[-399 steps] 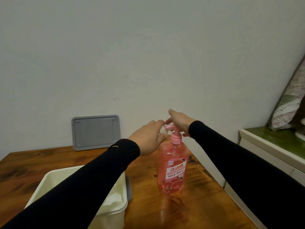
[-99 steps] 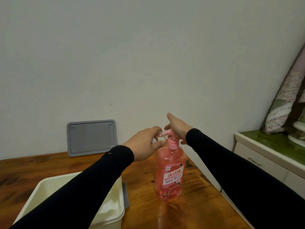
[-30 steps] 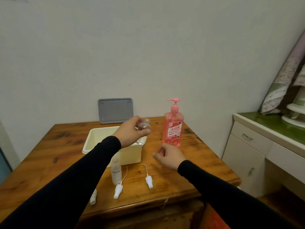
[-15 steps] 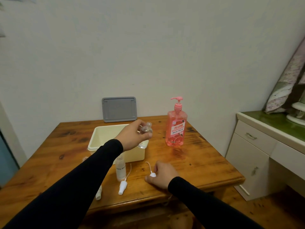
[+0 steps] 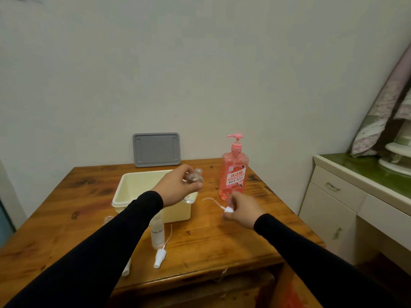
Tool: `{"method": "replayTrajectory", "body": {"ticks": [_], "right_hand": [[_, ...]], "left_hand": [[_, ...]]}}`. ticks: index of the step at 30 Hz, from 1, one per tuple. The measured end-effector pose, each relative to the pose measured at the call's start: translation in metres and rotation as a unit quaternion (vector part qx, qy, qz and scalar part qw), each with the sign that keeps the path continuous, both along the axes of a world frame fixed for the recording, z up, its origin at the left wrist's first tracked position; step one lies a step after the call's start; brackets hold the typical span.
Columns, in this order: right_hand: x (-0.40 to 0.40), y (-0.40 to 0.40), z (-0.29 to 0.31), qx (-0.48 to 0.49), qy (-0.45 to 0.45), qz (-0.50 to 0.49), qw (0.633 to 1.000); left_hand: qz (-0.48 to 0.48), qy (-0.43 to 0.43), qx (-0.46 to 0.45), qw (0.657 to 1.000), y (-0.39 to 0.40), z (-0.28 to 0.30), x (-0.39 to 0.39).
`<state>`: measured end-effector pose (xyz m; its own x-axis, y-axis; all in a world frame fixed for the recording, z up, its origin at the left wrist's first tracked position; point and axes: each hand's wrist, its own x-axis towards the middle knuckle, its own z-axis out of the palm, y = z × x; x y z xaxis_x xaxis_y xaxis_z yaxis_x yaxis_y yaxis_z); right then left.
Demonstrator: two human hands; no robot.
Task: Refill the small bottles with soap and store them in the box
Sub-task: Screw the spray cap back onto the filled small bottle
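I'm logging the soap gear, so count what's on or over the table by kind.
Small bottles: 2
Spray caps: 3
Soap bottle: 1
Box: 1
Lid: 1
Total: 8

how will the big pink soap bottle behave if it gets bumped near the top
The pink soap bottle stands tall on a narrow base, so it may tip. It looks nearly full, so probably heavy enough to resist a light nudge. The thin pump could flex or depress.
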<state>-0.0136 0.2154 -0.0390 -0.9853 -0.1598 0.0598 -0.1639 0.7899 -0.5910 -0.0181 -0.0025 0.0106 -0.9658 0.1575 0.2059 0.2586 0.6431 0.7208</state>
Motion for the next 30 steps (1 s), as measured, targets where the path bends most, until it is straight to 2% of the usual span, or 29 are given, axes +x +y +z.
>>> {"method": "replayTrajectory", "body": {"ticks": [4,10,14,30], "right_hand": [[-0.006,0.019,0.032,-0.084,0.056,-0.025,0.995],[-0.013,0.027,0.068,-0.220,0.152,-0.047,0.962],[-0.017,0.025,0.082,-0.262,0.171,-0.030,0.950],[-0.022,0.011,0.077,-0.228,0.153,0.028,0.961]], "left_hand": [[-0.006,0.007,0.004,1.000,0.003,0.003,-0.003],[-0.003,0.013,0.001,1.000,0.007,0.003,-0.009],[0.001,0.009,0.004,1.000,0.005,0.002,-0.011],[0.001,0.008,-0.017,1.000,0.008,0.005,-0.012]]}}
